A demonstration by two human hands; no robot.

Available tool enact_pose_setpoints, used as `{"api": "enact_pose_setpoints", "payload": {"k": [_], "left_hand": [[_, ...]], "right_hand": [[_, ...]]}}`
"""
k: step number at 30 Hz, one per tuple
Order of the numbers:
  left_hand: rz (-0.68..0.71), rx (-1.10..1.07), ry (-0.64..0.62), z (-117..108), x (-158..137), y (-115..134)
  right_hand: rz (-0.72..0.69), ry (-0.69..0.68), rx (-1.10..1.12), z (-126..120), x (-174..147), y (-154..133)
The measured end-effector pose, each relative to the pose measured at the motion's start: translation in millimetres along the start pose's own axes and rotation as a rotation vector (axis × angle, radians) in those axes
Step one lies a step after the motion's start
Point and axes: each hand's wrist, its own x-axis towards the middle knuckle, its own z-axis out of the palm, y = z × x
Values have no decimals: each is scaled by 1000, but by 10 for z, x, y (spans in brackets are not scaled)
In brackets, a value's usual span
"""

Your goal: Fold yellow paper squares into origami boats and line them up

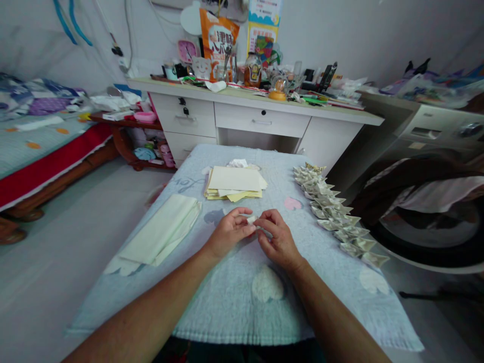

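Observation:
A small folded piece of white paper (251, 220) is held between my two hands, above the middle of the cloth-covered table. My left hand (231, 229) pinches it from the left with thumb and fingers. From the right, the fingertips of my right hand (278, 239) close on its edge. Beyond my hands lies a stack of cream and yellow paper sheets (235, 179), with a crumpled white paper (238, 163) behind it. Folded paper boats (333, 209) stand in rows along the table's right side.
A large folded pale sheet (162, 229) lies at left on the blue tablecloth (227, 297). Past the table stands a white desk (260, 121) crowded with jars, a pink clock (187, 51) and an orange bag (218, 43). A washing machine (427, 131) is at right, a bed (45, 146) at left.

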Motion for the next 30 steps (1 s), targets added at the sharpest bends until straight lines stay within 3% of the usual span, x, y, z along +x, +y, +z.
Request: {"api": "enact_pose_setpoints", "payload": {"k": [4,8,13,18,26,30], "left_hand": [[21,71,34,-30,29,-54],[30,122,17,-51,44,-70],[10,186,-29,-37,22,-61],[-6,219,-35,-29,3,-59],[60,491,-55,-29,-8,-38],[68,523,-32,-35,-7,-51]], "right_hand": [[57,28,115,-2,4,3],[251,125,253,-1,16,35],[386,2,441,23,32,77],[441,-35,590,51,31,82],[453,-25,620,52,39,48],[441,-18,630,66,40,53]]}}
